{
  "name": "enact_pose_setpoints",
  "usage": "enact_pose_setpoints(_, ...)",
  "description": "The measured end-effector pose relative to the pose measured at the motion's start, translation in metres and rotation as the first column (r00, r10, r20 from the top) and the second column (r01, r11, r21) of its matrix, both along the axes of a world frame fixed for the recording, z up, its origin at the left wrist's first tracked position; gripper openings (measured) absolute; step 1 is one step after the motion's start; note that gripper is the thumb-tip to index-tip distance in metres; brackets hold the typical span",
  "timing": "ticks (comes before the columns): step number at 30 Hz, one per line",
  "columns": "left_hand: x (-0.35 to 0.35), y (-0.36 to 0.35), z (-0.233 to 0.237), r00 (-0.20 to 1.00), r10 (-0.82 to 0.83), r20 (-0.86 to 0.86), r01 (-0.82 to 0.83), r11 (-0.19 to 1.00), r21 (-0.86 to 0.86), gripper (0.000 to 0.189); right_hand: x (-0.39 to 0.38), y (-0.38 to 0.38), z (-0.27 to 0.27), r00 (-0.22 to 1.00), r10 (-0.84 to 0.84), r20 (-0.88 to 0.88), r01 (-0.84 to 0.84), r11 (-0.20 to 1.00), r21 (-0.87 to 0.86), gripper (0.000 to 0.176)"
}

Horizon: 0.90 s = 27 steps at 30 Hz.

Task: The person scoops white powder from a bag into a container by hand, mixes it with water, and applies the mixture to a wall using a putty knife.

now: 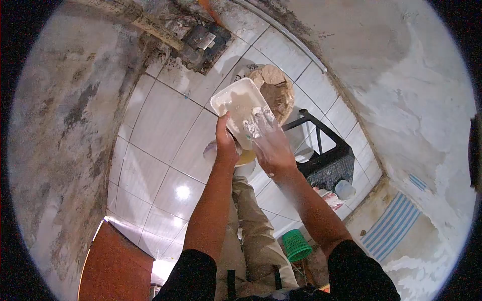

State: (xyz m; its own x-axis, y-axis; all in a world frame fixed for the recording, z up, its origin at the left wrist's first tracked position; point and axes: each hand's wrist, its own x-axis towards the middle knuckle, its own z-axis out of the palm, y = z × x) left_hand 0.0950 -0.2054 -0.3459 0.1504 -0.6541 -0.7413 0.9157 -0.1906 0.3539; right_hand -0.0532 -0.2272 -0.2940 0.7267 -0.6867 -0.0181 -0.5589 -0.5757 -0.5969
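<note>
The left hand [228, 143] holds the tub [235, 99] by its edge at twelve o'clock, likely to keep it steady. The right hand [272, 148] lies over it, fingers [259, 120] white; one cannot tell their grip.

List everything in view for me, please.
Tray: one, white, centre.
Sack: one, brown, beyond tray.
Tub: one, yellowish inside, below tray.
Frame: one, black, right.
Jar: one, whitish, beside frame.
Packet: one, reddish, beside jar.
Basket: one, green, lower centre.
Striped patches: two, blue and white, lower right.
Pipe: one, beige, top left.
Box: one, dark, beside pipe.
Panel: one, brown, lower left.
Tiles: many, pale, floor.
Walls: two, grey, either side.
Trousers: one pair, beige, below.
Sleeves: two, black, bottom.
Left hand: one, bare, gripping tray.
Right hand: one, whitened, at tray.
</note>
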Motion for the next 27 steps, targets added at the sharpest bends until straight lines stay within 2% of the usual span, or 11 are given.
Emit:
enact_pose_setpoints(4,-0.003,0.002,0.011,1.000,-0.007,0.001,0.007,0.999,0.048,0.052,0.001,0.000,0.022,0.976,-0.207,0.064,0.208,0.978,-0.015,0.047)
enact_pose_setpoints(8,-0.005,0.006,0.015,0.999,0.023,-0.036,-0.024,1.000,-0.008,0.053,-0.003,0.009,0.021,0.993,-0.097,0.060,0.103,0.990,-0.095,0.043)
enact_pose_setpoints(11,-0.005,0.007,0.010,0.997,0.069,0.016,-0.070,0.997,0.033,0.054,0.000,0.003,0.031,0.958,-0.272,0.091,0.272,0.962,0.008,0.047)
enact_pose_setpoints(14,-0.006,0.014,-0.002,0.997,0.070,0.028,-0.070,0.997,0.026,0.054,0.006,-0.007,0.050,0.599,-0.763,0.243,0.592,0.625,0.509,0.050)
enact_pose_setpoints(15,-0.004,0.014,-0.003,0.997,0.065,0.027,-0.066,0.997,0.026,0.054,0.004,-0.009,0.045,0.596,-0.766,0.242,0.595,0.623,0.508,0.050)
enact_pose_setpoints(17,0.003,0.015,-0.006,0.991,0.123,0.051,-0.125,0.991,0.040,0.065,-0.003,-0.020,0.022,0.401,-0.873,0.278,0.564,0.474,0.676,0.055)
enact_pose_setpoints(19,0.014,0.018,-0.010,0.991,0.133,0.009,-0.133,0.991,-0.018,0.065,-0.011,-0.029,-0.012,0.439,-0.870,0.223,0.679,0.484,0.553,0.053)
enact_pose_setpoints(23,0.031,0.022,-0.004,0.970,0.155,0.186,-0.167,0.985,0.051,0.059,-0.020,-0.051,-0.070,0.882,-0.462,0.094,0.452,0.885,0.110,0.052)
enact_pose_setpoints(25,0.034,0.025,-0.007,0.979,0.145,0.141,-0.153,0.987,0.043,0.063,-0.017,-0.059,-0.129,0.863,-0.506,0.002,0.449,0.767,0.459,0.051)
enact_pose_setpoints(26,0.035,0.029,-0.009,0.985,0.117,0.124,-0.122,0.992,0.039,0.063,-0.011,-0.066,-0.136,0.935,-0.340,-0.098,0.346,0.938,0.040,0.051)
enact_pose_setpoints(27,0.039,0.035,-0.011,0.983,0.074,0.170,-0.086,0.994,0.064,0.064,-0.007,-0.071,-0.141,0.939,-0.209,-0.273,0.106,0.932,-0.347,0.051)
